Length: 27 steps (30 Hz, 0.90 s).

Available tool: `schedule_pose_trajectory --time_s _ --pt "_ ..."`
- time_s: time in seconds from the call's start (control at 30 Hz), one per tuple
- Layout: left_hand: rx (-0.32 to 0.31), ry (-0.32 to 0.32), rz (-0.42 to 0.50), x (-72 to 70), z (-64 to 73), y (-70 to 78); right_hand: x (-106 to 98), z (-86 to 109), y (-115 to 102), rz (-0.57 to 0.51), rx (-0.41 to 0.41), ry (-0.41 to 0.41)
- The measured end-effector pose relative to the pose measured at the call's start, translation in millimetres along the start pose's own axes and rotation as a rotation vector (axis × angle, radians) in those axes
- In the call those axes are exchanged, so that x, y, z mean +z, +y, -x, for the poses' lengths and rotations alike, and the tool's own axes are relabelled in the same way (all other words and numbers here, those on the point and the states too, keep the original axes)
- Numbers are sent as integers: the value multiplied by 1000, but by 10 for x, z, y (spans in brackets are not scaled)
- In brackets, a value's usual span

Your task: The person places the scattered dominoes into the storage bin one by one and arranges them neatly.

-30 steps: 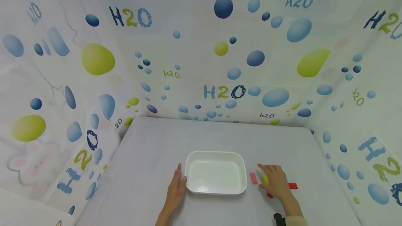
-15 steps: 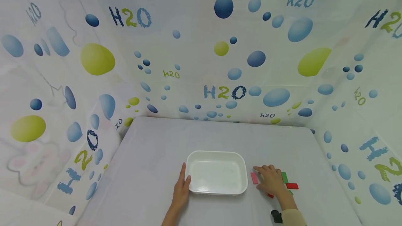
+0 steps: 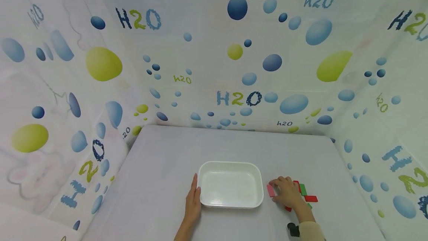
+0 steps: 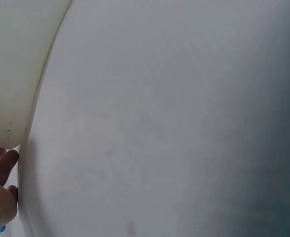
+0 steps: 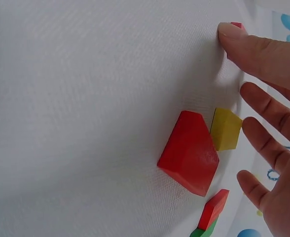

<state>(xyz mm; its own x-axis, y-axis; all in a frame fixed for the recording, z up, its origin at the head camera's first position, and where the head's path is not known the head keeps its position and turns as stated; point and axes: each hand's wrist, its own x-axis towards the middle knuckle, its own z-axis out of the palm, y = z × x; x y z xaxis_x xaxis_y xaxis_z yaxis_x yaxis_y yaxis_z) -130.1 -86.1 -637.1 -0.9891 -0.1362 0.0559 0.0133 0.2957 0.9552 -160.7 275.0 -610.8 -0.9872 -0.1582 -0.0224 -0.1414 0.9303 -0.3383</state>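
Note:
Along the left side of a white rectangular tray (image 3: 230, 186), my left hand (image 3: 193, 204) rests with its index finger straight and its thumb at the rim. The left wrist view catches only part of this hand at a corner of the tray. My right hand (image 3: 290, 195) has thumb and index finger at opposite ends of a flat pink block (image 3: 271, 191), pinching it on the table. Its other fingers spread over a yellow block (image 5: 226, 129) and a larger faceted red block (image 5: 189, 153), both seen in the right wrist view.
To the right of the right hand lie a flat red block (image 3: 311, 198) and a green block (image 3: 302, 189). More red and green pieces are partly covered by the hand. A white cloth covers the table (image 3: 160, 159), with patterned sheets (image 3: 207, 47) around it.
My right hand has shifted left from above the yellow block to the pink block, and its thumb and index finger have closed in on it. My left hand has moved slightly right against the tray.

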Motion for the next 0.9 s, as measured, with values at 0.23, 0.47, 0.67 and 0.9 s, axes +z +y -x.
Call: schedule_pose_trajectory --time_s 0.23,0.47,0.67,0.9 --pt "89 43 -32 0 2 -1 -1 -10 -10 -16 -4 9" --pt "114 72 -65 8 4 -3 23 -23 6 -18 0 9" --pt "154 107 -106 19 -3 -14 47 -29 5 -27 54 16" --pt "152 99 -99 16 -8 -16 22 -19 -27 -70 77 81"
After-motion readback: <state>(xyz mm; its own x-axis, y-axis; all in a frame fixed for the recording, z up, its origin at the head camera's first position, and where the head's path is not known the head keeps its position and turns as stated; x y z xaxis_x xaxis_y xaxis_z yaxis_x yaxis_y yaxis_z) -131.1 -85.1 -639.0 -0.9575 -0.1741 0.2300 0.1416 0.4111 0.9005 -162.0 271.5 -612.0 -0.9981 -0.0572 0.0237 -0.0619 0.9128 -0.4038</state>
